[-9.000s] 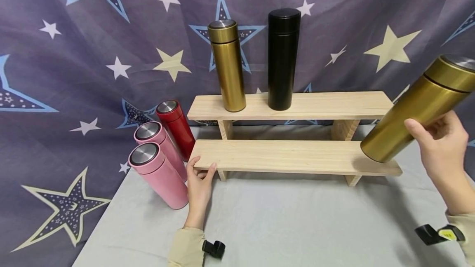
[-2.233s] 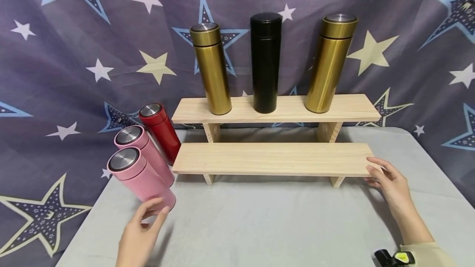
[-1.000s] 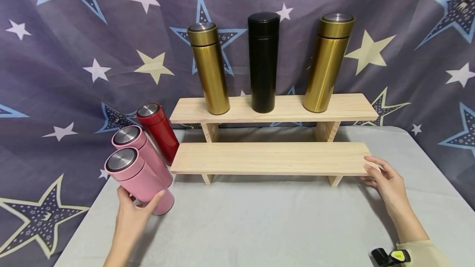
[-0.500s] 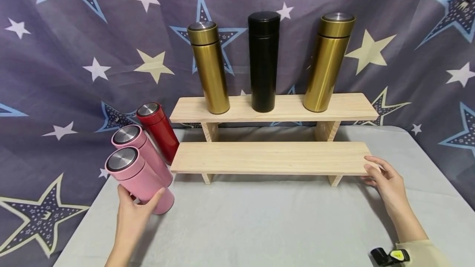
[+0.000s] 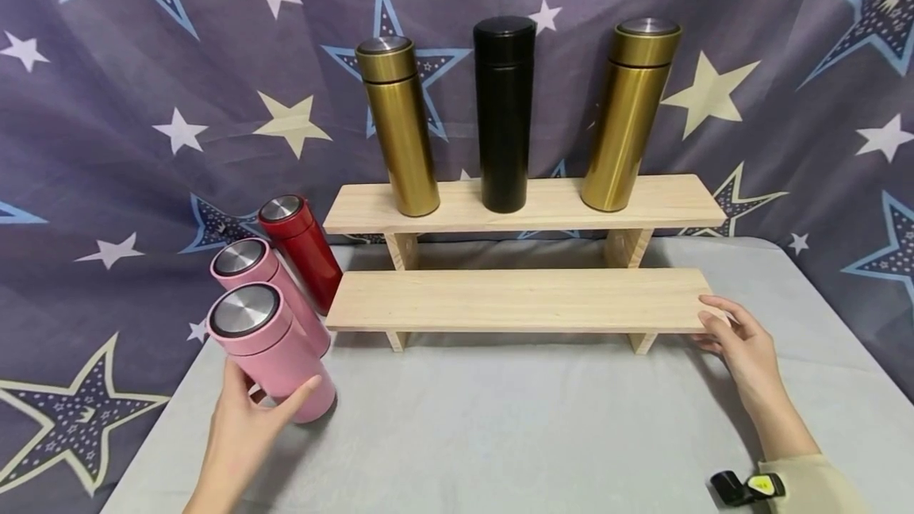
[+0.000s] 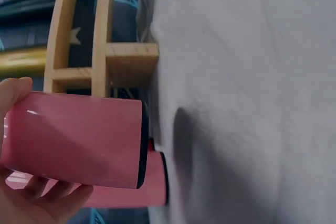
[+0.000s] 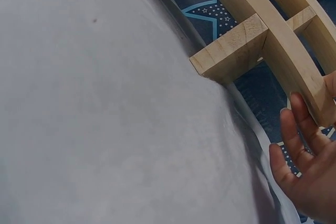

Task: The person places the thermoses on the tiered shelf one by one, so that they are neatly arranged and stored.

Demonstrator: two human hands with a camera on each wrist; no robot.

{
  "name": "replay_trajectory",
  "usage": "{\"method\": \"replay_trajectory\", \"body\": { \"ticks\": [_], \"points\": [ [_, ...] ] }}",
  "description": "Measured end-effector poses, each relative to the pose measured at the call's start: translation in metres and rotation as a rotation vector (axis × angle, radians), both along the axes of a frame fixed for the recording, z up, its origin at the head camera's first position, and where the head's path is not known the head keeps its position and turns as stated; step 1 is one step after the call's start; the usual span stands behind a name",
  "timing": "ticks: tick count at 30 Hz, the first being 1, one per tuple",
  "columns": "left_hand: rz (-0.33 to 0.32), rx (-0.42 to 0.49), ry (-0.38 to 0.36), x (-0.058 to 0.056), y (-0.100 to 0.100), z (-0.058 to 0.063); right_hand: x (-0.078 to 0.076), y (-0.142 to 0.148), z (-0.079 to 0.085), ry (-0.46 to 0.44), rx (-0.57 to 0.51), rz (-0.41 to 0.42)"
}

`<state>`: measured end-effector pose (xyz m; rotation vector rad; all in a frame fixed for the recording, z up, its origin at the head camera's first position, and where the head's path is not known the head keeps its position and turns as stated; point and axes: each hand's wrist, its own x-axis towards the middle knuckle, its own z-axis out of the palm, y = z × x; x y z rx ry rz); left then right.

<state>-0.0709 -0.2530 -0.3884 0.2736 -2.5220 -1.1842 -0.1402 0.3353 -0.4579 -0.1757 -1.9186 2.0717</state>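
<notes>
The left hand (image 5: 239, 419) has its thumb and fingers curled round the front pink flask (image 5: 278, 355), which leans, its base seemingly just off the tabletop (image 5: 500, 427), left of the stand. Crowding it from behind is the rear pink flask (image 5: 300, 308), partly hidden by it; past that, the red flask (image 5: 307, 252) stands close by the lower shelf's (image 5: 521, 300) left end. Together these two block the way straight back.

The right hand (image 5: 746, 355) pinches the lower shelf's right end between thumb and fingers, a camera (image 5: 748, 490) strapped above that wrist. On the upper shelf (image 5: 553, 201), well apart, stand the left gold flask (image 5: 400, 129), the black flask (image 5: 505, 113) and the right gold flask (image 5: 631, 117). A starred curtain (image 5: 236, 78) hangs behind everything.
</notes>
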Motion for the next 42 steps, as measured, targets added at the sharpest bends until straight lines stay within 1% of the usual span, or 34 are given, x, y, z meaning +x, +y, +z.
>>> {"method": "replay_trajectory", "body": {
  "ticks": [6, 10, 14, 17, 20, 23, 29, 35, 39, 42],
  "points": [
    [-0.120, -0.066, 0.030, 0.003, 0.018, 0.014, -0.001, 0.000, 0.000, 0.003, 0.004, -0.003],
    [-0.199, -0.078, 0.085, 0.001, 0.036, 0.020, -0.002, 0.000, 0.000, -0.001, -0.001, -0.001],
    [-0.283, -0.050, 0.138, -0.006, 0.055, 0.026, -0.002, 0.000, 0.000, -0.001, -0.008, -0.003],
    [-0.349, -0.019, 0.168, -0.013, 0.070, 0.030, -0.003, -0.001, 0.000, 0.000, -0.009, -0.006],
    [-0.416, 0.025, 0.184, -0.021, 0.086, 0.033, -0.003, -0.002, 0.000, -0.003, -0.010, -0.005],
    [-0.471, 0.072, 0.180, -0.028, 0.102, 0.033, -0.004, -0.002, 0.000, -0.005, -0.004, -0.010],
    [-0.540, 0.122, 0.165, -0.039, 0.137, 0.033, -0.002, 0.000, 0.000, -0.010, 0.026, -0.019],
    [-0.602, 0.176, 0.178, -0.049, 0.167, 0.034, -0.001, 0.000, 0.000, -0.004, 0.022, -0.017],
    [-0.627, 0.190, 0.179, -0.055, 0.184, 0.037, -0.001, -0.001, 0.000, 0.004, 0.010, -0.015],
    [-0.646, 0.190, 0.196, -0.059, 0.197, 0.039, -0.001, -0.001, -0.001, 0.005, 0.013, -0.016]
  ]
}}
